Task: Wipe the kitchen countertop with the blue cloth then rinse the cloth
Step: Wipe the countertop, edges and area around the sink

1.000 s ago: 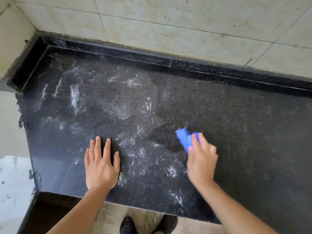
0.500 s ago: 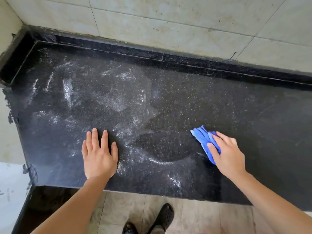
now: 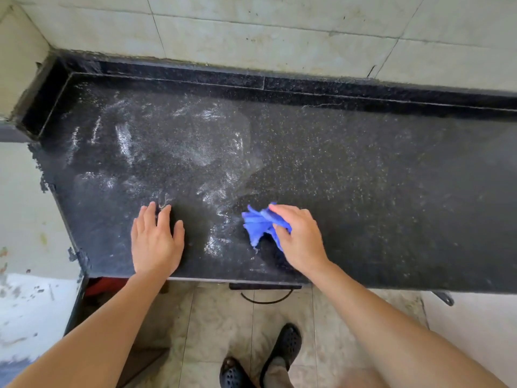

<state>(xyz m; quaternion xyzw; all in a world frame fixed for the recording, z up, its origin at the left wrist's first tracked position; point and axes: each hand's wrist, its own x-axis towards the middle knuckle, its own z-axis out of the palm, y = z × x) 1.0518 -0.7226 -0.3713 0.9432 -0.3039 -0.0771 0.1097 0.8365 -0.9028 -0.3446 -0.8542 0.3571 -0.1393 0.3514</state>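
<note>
The black speckled countertop [image 3: 349, 175] fills the middle of the head view, with white powdery smears across its left half. My right hand [image 3: 299, 236] grips a crumpled blue cloth [image 3: 258, 224] and holds it down on the counter near the front edge. The cloth sticks out to the left of my fingers. My left hand [image 3: 156, 242] rests flat on the counter, fingers straight, a short way left of the cloth.
A tiled wall [image 3: 265, 32] rises behind a low black upstand [image 3: 307, 86] at the back. The counter ends in a corner at the left. Below the front edge are a tiled floor [image 3: 223, 326] and my dark shoes [image 3: 260, 359].
My right hand slid the cloth right, then back left toward the smears near the front edge. The left hand stayed flat in place. The camera tilted down.
</note>
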